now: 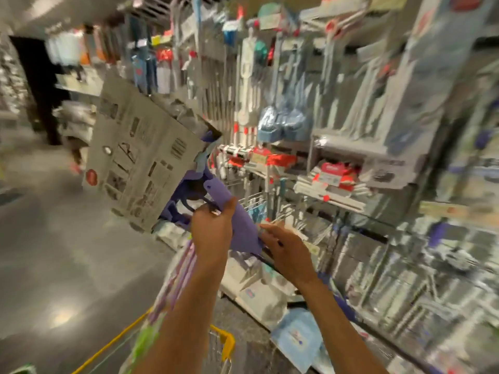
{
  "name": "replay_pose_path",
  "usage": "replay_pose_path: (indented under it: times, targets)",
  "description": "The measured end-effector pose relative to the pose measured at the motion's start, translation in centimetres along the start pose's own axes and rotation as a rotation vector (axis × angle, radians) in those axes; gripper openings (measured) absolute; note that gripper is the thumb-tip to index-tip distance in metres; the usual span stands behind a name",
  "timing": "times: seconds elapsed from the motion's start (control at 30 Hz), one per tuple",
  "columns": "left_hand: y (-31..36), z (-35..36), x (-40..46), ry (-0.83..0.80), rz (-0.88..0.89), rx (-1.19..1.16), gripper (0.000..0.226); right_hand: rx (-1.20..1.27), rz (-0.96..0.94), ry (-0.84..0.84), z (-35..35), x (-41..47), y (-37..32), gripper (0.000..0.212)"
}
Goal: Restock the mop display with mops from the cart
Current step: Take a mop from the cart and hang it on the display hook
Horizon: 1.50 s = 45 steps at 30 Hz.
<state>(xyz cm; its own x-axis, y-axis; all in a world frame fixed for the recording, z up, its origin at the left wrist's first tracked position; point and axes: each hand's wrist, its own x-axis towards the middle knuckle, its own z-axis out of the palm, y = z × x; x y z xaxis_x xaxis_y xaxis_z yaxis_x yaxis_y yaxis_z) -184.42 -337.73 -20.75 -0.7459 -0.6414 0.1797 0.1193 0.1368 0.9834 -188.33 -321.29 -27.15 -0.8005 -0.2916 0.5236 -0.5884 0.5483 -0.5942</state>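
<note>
Evidently the step in hand is carrying a mop out of the cart toward the display, with the hanging or shelving not yet done. The whole view is smeared by motion, so fine detail is uncertain.

At lower left the yellow-railed cart (225, 344) sits just below the arms, with striped purple and green packaging standing in it. Above it, a packaged mop (189, 182) is held up in the air between cart and display: a grey printed card (135, 157) tilts to the left, and the purple plastic head juts out beneath it toward the person.

The left hand (212, 228) is raised on an outstretched forearm, fingers curled over the purple part so that it carries the weight. The right hand (283, 247), a little lower and just beside it, reaches to the bottom edge of the purple piece; its fingers look loosely bent and touching that edge, though whether they truly pinch it I cannot tell through the blur.

To the right stands the mop display (283, 109), its hooks crowded with white handles and blue mop heads, and shelves (324, 184) of red-and-white packs below. The next move, I judge, calls for turning the package upright, finding a free hook or slot, and steering the card past the goods already hanging.
</note>
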Motion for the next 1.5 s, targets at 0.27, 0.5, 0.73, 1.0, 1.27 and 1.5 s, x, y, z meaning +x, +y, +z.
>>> replay_pose_path:
  times: [0.27,0.5,0.73,1.0,1.27,1.5]
  targets:
    - [4.2,7.1,-5.3,-0.294,0.129,-0.070,0.046,-0.202,0.101,0.099,-8.0,-4.5,2.2,0.046]
    - [7.6,12.6,-9.8,-0.496,0.134,-0.109,0.043,-0.232,0.186,0.266,-14.5,-7.5,3.3,0.039]
    - [8.6,16.5,-13.7,-0.614,0.304,-0.272,0.005,-0.138,0.256,0.452,-19.9,-9.0,3.4,0.060]
    - [8.4,19.9,-15.7,-0.546,0.210,-0.380,0.006,0.028,0.311,0.626,-25.7,-8.4,4.8,0.038]
    - [13.3,25.7,-17.3,-0.805,0.311,-0.402,0.018,0.172,0.227,0.599,-30.8,-6.4,5.6,0.038]
    - [16.9,30.4,-18.0,-0.883,0.241,-0.584,0.015,0.313,0.222,0.620,-35.6,-4.6,7.2,0.034]
